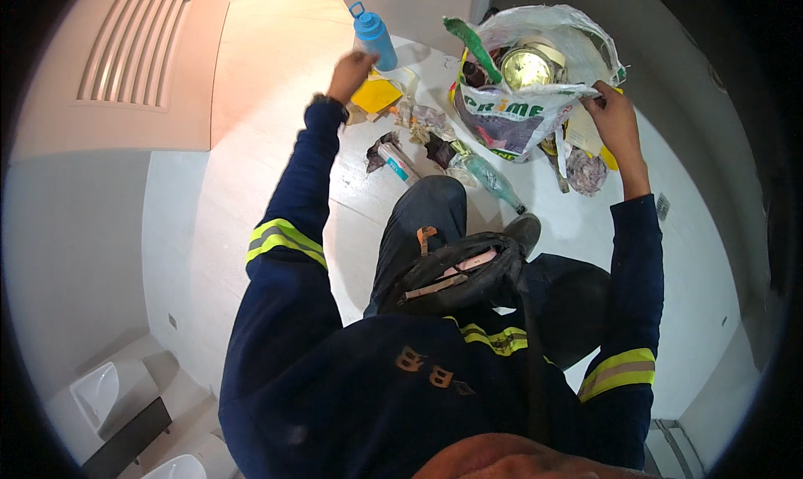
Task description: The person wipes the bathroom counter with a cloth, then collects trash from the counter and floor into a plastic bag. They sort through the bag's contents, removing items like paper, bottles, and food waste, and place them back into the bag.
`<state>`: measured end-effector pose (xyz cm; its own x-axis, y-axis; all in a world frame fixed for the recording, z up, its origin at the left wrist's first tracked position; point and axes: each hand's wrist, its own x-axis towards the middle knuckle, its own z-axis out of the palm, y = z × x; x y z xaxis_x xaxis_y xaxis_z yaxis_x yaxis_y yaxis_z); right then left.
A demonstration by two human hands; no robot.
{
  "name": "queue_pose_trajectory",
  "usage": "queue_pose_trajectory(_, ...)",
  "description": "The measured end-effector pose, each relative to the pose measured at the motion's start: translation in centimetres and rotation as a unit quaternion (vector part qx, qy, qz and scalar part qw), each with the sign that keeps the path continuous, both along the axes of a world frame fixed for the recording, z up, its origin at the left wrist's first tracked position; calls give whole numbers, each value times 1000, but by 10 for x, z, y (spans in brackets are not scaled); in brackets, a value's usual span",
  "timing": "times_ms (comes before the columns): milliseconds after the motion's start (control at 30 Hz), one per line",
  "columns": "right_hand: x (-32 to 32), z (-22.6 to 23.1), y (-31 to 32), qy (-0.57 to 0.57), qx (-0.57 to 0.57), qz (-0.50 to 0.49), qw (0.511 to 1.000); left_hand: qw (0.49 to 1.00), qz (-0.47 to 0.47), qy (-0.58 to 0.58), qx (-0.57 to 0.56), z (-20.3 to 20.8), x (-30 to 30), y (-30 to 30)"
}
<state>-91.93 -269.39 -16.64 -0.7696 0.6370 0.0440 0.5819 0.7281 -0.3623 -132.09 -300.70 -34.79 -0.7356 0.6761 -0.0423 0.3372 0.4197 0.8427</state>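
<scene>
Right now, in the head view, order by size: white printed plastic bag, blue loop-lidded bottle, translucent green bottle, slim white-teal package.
White bag
Blue bottle and green bottle: too alike to rank
White-teal package

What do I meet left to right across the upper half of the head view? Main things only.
Louvered panel → left hand → blue water bottle → white printed sack → right hand, at the sack's right-side rim.
</scene>
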Motion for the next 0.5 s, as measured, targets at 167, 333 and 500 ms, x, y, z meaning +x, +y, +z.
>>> queue_pose_trajectory(167,-14,-11,-11,10,5,49,999,872,348,-341,46,-167,51,-81)
queue_pose_trajectory(333,6,-20,-4,-2,27,23,999,795,445,-398,108,-193,69,-47)
queue_pose_trajectory(500,14,-5,-14,-19,10,55,998,752,432,-483,123,-203,37,-50)
